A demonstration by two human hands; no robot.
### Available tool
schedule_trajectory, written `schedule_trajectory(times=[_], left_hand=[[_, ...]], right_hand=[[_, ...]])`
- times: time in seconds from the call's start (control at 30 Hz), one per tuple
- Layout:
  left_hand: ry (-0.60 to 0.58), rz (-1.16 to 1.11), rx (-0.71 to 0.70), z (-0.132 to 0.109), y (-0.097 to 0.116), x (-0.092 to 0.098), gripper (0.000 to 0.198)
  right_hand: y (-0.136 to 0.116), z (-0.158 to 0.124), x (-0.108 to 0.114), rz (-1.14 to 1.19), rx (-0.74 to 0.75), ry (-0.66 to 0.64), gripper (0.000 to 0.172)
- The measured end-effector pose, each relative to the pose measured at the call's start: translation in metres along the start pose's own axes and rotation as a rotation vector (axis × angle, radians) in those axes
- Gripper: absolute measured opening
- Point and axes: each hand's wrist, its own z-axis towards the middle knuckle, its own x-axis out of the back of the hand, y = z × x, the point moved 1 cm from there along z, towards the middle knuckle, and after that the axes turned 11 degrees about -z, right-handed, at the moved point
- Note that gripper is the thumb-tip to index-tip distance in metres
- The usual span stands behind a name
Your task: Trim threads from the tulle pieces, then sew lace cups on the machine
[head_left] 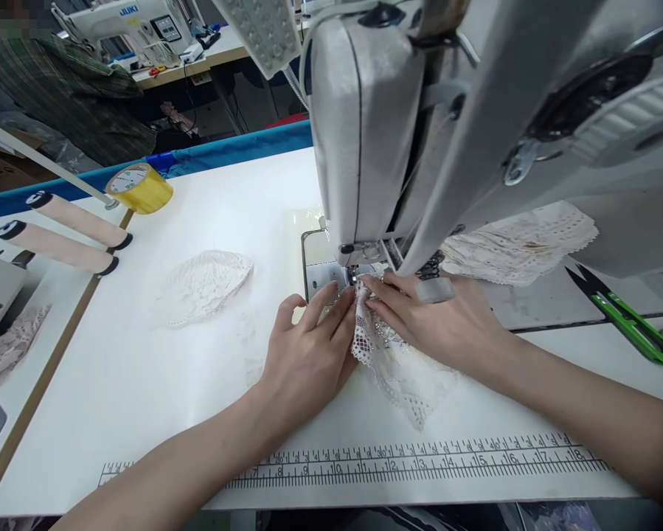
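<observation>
A white lace piece (408, 369) with a scalloped edge lies under the sewing machine's needle area (353, 274), its lower end spread on the table. My left hand (312, 343) has its bent fingertips on the lace's left edge, close to the presser foot; the grip's underside is hidden. From the right, my right hand (436, 313) pins and pinches the same lace with its fingers, just below the needle. Part of this hand sits behind a small metal piece of the machine.
Another lace piece (206, 287) lies to the left. A stack of lace pieces (522, 243) and green thread snips (635, 317) are at the right. Thread spools (60, 247) and yellow tape (140, 189) stand far left. A person's sleeve (71, 96) shows behind.
</observation>
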Motion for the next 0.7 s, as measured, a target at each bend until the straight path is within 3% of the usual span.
schedule_trajectory(times=[0.7], left_hand=[[0.052, 0.048, -0.001, -0.0017, 0.0064, 0.0027, 0.035]], right_hand=[[0.0063, -0.004, -0.0033, -0.049, 0.024, 0.159, 0.034]])
